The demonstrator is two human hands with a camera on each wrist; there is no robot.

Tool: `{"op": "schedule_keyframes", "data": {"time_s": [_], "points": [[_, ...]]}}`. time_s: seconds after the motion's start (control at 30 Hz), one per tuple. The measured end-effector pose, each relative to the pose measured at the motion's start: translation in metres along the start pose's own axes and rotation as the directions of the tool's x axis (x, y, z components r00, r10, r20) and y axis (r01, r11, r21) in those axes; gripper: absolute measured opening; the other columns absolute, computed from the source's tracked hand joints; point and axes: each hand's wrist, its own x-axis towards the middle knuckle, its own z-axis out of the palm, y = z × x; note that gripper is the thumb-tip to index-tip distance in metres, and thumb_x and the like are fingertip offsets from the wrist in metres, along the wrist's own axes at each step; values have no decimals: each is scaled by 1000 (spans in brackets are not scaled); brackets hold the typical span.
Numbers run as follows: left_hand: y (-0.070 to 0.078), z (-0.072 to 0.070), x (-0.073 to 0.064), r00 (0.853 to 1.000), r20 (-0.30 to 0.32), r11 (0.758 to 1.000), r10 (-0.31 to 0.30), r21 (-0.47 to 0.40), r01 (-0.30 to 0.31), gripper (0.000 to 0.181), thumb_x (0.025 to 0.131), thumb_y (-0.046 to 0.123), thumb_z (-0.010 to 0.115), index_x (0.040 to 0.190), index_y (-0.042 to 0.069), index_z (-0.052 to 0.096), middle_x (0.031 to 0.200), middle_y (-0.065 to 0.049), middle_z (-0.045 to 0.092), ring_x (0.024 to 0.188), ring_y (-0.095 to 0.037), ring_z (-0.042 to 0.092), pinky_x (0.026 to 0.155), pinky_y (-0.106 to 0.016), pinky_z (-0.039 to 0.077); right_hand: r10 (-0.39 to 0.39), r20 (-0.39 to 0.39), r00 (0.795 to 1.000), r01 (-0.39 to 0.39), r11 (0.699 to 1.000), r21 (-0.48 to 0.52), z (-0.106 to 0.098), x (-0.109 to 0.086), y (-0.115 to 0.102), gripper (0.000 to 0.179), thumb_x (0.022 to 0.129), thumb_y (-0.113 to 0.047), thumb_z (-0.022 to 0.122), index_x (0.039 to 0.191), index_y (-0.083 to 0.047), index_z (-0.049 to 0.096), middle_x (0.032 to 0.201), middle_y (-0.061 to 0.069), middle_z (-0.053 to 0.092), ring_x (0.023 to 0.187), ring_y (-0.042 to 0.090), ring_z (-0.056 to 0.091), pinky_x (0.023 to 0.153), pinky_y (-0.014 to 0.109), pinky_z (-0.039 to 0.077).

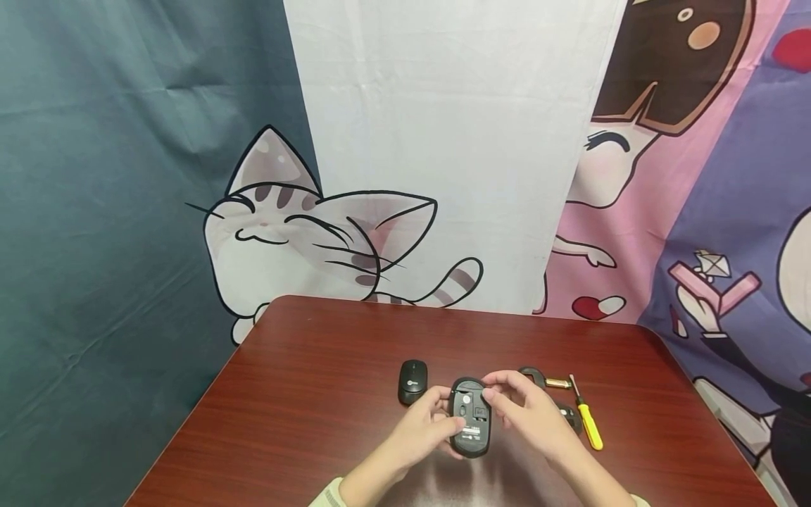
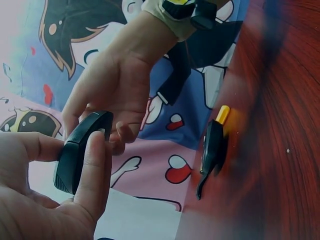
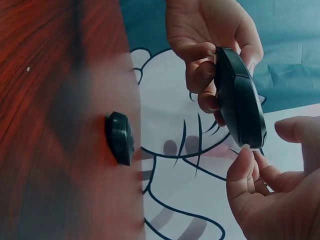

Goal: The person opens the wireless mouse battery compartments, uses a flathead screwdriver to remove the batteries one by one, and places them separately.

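Black, the upturned mouse sits pinched in the left hand, probably steadied for the right hand, whose loose, unclosed grip touches its end.

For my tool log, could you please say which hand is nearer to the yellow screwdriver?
Right. The right hand is left of the screwdriver; the left hand is farther left, gripping a mouse.

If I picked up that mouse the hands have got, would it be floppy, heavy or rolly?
The mouse is probably stiff: its shell shows no bend. It's likely fairly light, since the left hand holds it above the table with just thumb and fingers. Set down, it probably wouldn't roll, as its underside looks broad and flat.
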Motion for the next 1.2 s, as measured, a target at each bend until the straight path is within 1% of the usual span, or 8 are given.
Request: {"op": "schedule_keyframes", "data": {"time_s": [0.1,0.23,0.4,0.5,0.67,0.83,1.0,1.2], "points": [[0,0,0,1000,5,1000,-6,5,6,43,89,7,65,128,-5,51,105,-11,63,75,-18,70,60,-31,65,-7,11,1000,7,1000,-14,0,1,0,33,93,-24,74,120,-7,64,99,9,62,70,13,57,58,25,55],[0,1,0,1000,8,1000,-10,12,10,43,90,8,66,128,-5,51,105,-11,63,74,-17,70,61,-32,65,-10,11,1000,11,1000,-24,1,1,0,33,91,-21,76,119,-7,64,99,8,60,77,13,59,58,25,55],[-3,0,0,1000,8,1000,-5,25,5,45,89,7,66,129,-6,50,105,-11,63,74,-18,70,61,-34,65,-32,-5,999,32,999,-42,2,2,1,31,90,-19,77,117,-8,65,100,6,59,83,15,58,66,23,52],[-5,-1,0,1000,8,1000,-5,31,5,45,89,6,65,130,-6,49,104,-11,63,75,-19,70,61,-35,65,-25,-17,1000,24,998,-59,3,4,1,29,89,-18,78,113,-9,65,97,6,59,84,16,58,68,23,52],[-7,-3,1,1000,2,999,-7,45,7,46,89,6,65,130,-6,49,103,-11,62,76,-19,70,61,-36,65,1,-12,1000,-2,994,-108,3,7,1,24,87,-24,80,103,-12,67,87,4,59,80,18,58,64,24,50],[-9,-5,1,1000,-3,999,-8,51,8,46,88,6,65,130,-6,49,103,-11,62,76,-19,70,61,-36,65,-8,60,998,18,987,-158,0,9,1,21,90,-30,78,98,-13,70,78,3,59,73,17,54,58,25,48],[-13,-8,1,1000,-4,998,-9,59,9,45,88,6,65,129,-6,50,103,-11,63,77,-20,70,60,-37,65,-14,109,994,29,991,-133,-3,11,1,21,92,-30,75,100,-10,72,72,3,57,65,14,53,52,25,49],[-16,-10,0,999,-16,997,-28,67,29,47,87,5,66,130,-6,50,103,-11,63,77,-19,69,59,-36,65,-6,103,995,15,997,-79,-6,17,3,25,94,-28,73,103,-5,71,70,3,55,62,14,53,50,25,47]]}}
